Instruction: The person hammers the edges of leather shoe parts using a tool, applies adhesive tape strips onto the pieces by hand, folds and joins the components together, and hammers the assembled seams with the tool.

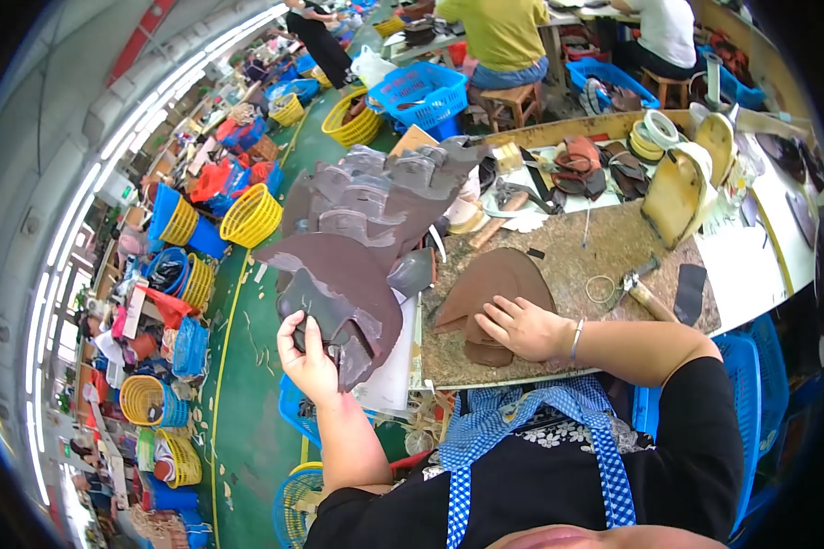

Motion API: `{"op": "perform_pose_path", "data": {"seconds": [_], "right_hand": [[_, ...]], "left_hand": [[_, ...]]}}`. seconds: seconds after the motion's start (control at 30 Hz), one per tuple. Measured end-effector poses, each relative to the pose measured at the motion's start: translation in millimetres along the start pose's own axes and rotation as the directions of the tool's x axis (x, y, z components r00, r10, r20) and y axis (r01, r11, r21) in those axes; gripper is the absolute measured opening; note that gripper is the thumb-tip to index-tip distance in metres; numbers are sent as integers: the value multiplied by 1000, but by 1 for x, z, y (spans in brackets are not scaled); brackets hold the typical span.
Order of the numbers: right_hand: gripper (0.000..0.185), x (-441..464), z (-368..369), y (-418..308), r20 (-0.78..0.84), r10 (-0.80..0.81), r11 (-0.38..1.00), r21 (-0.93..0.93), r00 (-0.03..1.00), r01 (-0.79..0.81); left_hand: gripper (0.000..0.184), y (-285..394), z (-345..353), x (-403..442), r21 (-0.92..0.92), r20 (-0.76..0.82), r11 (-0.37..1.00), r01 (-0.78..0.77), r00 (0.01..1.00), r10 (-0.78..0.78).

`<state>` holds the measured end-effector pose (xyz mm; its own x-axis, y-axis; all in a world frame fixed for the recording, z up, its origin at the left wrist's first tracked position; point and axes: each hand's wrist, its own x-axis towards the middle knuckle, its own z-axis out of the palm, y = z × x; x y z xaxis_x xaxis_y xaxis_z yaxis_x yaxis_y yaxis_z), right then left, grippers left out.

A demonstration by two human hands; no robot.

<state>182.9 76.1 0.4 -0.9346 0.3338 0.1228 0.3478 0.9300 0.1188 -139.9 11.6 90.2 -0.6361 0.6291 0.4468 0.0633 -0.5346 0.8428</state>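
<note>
My left hand (309,357) pinches the edge of a dark, smooth, curved leather piece (309,297) between thumb and fingers. That piece lies over a large brown leather piece (375,306) with greyish smears, at the near end of an overlapping row of similar pieces (352,206). My right hand (528,329) lies flat with its fingers apart on a smaller brown leather piece, which overlaps a rounded brown leather piece (504,274) on the worn board (595,247). Another small dark curved piece (414,272) sits between the two groups.
A hammer (648,297), a tape ring (601,289) and a black strip (690,293) lie on the board's right side. Shoe lasts (676,197) and tape rolls (659,128) stand behind. Blue baskets (421,94) and yellow baskets (252,216) line the green floor. Co-workers (499,37) sit beyond.
</note>
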Motion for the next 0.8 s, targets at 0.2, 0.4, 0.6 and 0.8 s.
{"op": "perform_pose_path", "data": {"seconds": [0.2,0.4,0.6,0.8], "right_hand": [[39,12,-19,14,-57,333,831,490,941,-264],[29,-91,-118,23,-425,874,473,628,238,-618],[41,-284,-110,35,-903,413,340,271,-116,-900],[58,-452,40,101,-448,894,-96,-136,-25,-986]], "left_hand": [[18,0,6,-6,25,4,997,66,998,-67],[19,0,-6,-4,29,49,990,140,989,-141],[20,-7,1,-8,70,289,975,213,931,-224],[21,3,76,-24,133,439,991,15,895,-73]]}}
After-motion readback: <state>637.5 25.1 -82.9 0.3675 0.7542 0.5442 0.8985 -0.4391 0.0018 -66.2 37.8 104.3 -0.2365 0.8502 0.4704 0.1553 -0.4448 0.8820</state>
